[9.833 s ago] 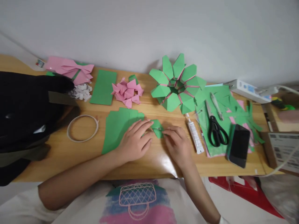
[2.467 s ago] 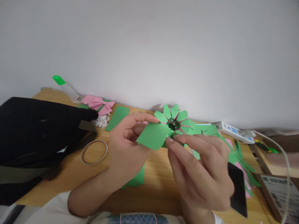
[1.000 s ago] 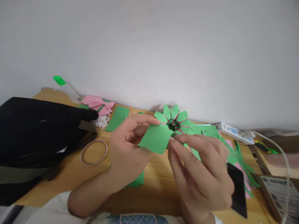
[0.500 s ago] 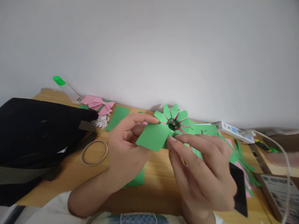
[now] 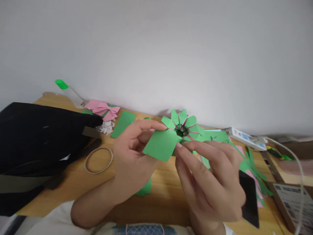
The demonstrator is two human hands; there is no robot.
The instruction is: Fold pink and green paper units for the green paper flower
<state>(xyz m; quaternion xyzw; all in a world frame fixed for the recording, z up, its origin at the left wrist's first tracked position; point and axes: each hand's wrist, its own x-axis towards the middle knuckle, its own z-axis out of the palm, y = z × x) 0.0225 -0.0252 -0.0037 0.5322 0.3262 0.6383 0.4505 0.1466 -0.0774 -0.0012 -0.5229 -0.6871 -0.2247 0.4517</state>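
Note:
A piece of green paper (image 5: 160, 145) is held up between my two hands over the table. My left hand (image 5: 135, 156) grips it from the left, with the index finger along its top edge and the thumb hidden behind it. At its right edge, my right hand (image 5: 210, 178) pinches the paper between thumb and fingers, where part of it looks folded. Just behind the paper stands a ring-shaped folded paper flower (image 5: 183, 122) with green petals and pink edges; the sheet and my fingers partly cover its lower side.
A tape ring (image 5: 98, 160) lies left of my hands, beside a black bag (image 5: 41, 140). Pink folded papers (image 5: 104, 108) and white scraps (image 5: 106, 127) sit behind it. To the right are green paper strips (image 5: 254, 166), a phone (image 5: 249, 199) and a power strip (image 5: 245, 138) with a white cable.
The green paper has tilted slightly, its lower corner a little lower. My right fingers have shifted marginally at its right edge; my left hand is nearly still.

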